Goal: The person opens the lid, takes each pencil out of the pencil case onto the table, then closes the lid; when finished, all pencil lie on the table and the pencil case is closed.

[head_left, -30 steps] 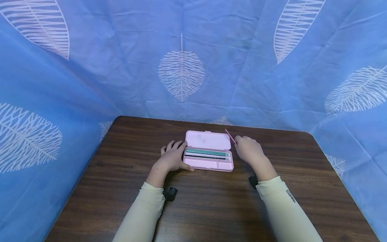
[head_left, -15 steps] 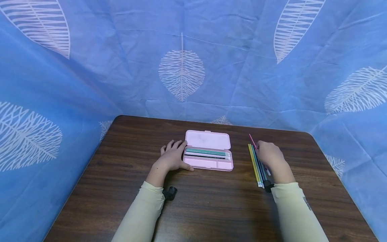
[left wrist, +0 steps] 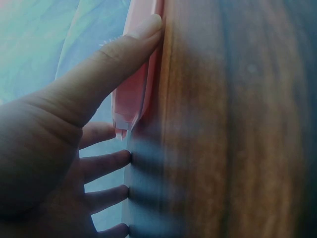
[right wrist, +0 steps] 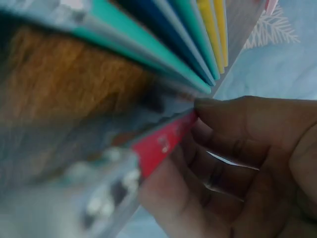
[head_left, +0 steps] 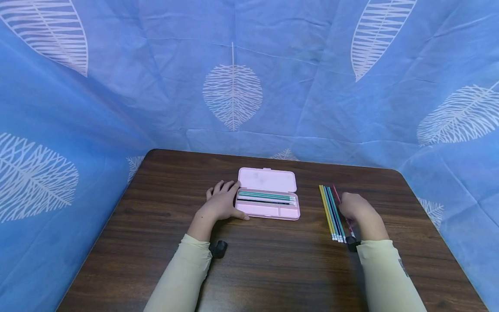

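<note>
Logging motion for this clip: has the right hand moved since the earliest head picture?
Yes: the right hand moved rightward and down the view, judged against the brown table.

Leaf-Printed Blue Cloth Around a Dark Wooden Table

We see the cloth hanging behind the table and along its left and right sides, with creases and straight fold lines running through it. Large white leaf prints are scattered over it, several of them cut off by the edges of our view. The table is dark brown with streaky grain, and its two far corners are rounded. Near us, the wood catches a soft, pale sheen.
</note>
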Motion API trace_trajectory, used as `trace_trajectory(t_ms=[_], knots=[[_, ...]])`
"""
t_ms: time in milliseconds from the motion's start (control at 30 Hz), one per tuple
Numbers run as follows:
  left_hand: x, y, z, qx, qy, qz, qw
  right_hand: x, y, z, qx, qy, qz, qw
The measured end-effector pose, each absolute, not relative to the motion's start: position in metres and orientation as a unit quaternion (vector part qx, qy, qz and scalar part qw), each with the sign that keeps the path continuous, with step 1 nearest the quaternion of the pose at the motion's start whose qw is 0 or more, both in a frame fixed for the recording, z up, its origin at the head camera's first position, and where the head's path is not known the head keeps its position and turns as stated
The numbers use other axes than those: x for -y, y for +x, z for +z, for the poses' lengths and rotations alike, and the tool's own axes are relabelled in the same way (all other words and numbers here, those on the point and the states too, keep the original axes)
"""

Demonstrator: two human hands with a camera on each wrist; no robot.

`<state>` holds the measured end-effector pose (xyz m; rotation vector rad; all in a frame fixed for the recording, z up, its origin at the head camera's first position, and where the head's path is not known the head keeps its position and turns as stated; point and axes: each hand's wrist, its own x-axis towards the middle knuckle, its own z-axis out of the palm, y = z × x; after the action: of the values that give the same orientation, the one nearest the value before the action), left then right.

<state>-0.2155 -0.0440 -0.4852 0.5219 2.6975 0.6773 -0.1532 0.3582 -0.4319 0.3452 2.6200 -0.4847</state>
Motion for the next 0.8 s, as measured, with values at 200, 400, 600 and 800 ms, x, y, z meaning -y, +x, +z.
trace_trajectory(t_ms=[200,400,600,800], knots=[[0.0444,-0.2158,-0.4852,-0.943,0.181,0.231,0.156,-0.3522,-0.1532,-0.4287,-0.94,0.131,-0.192,0.248],[0.0434,-0.2149,-0.4825,-0.943,0.184,0.229,0.157,-0.3505,-0.1543,-0.4301,-0.944,0.128,-0.167,0.255],[0.0435,-0.2147,-0.4828,-0.943,0.184,0.228,0.155,-0.3497,-0.1537,-0.4321,-0.949,0.115,-0.163,0.245],[0.0446,-0.2153,-0.4848,-0.942,0.183,0.233,0.155,-0.3484,-0.1567,-0.4283,-0.952,0.108,-0.136,0.251]])
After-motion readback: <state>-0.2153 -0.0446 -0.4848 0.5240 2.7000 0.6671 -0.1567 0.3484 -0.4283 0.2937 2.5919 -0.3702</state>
